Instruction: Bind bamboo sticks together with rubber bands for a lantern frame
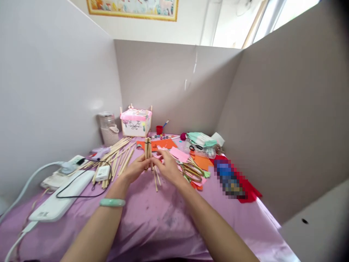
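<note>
Three grey partitions, left (pixel 60 83), back (pixel 174 80) and right (pixel 286 109), wall in our work surface; its purple cloth (pixel 152 222) shows bare between our forearms and runs to a slanting edge at the right. Along that side lies a red item (pixel 249 189), partly pixelated. At our left, a white power strip (pixel 64 196) and a looping black cable (pixel 89 196) take up the near side, with loose sticks (pixel 117 160) fanned beyond them. Our left hand (pixel 136 168) is closed around the lower part of an upright stick bundle (pixel 148 148), front and centre; our right hand (pixel 168 166) has its fingers partly bent and touches the bundle's lower right side, though we cannot tell whether it grips. Behind stand a decorated box (pixel 135 125) and, to its left, a jar (pixel 107 129). Orange paper (pixel 169 144) lies just past the bundle, gold-handled scissors (pixel 192 171) sit near our right hand among paper scraps, and a small red cup (pixel 159 129) stands toward the back.
</note>
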`<state>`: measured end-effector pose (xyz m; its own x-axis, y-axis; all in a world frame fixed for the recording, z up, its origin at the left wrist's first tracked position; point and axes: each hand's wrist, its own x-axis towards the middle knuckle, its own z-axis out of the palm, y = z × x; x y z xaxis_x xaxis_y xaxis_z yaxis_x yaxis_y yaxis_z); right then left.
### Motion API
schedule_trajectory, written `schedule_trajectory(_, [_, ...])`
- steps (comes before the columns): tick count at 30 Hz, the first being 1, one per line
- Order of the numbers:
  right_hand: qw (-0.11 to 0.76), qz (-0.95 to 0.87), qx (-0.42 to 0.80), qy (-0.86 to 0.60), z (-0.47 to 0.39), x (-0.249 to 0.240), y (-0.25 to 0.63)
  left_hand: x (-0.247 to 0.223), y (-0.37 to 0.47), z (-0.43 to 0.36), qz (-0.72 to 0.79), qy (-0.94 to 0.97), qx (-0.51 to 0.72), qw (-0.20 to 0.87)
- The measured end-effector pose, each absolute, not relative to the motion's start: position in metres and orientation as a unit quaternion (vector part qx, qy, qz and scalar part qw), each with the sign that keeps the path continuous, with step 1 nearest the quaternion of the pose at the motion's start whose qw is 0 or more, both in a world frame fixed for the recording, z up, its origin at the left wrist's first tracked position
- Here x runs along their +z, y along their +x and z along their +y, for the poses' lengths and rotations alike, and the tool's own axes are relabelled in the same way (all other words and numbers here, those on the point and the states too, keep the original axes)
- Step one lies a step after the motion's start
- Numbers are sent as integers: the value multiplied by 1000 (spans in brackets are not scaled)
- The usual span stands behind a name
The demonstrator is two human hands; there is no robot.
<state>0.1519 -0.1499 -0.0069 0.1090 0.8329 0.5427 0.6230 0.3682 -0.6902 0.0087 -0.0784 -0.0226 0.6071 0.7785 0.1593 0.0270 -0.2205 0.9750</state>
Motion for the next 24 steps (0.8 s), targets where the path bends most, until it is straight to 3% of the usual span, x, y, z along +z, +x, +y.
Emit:
schedule_trajectory(10, [538,-637,180,-523,-124,-30,131,-26,-4,-82,292,699,271,594])
schedule_trajectory(17, [633,-537,329,-451,-123,-39,124,-28,0,-86,239,657,311,644])
schedule_trajectory(24, [715,-471,364,-367,-115,-39,107,-37,1,-78,194,602,365,683])
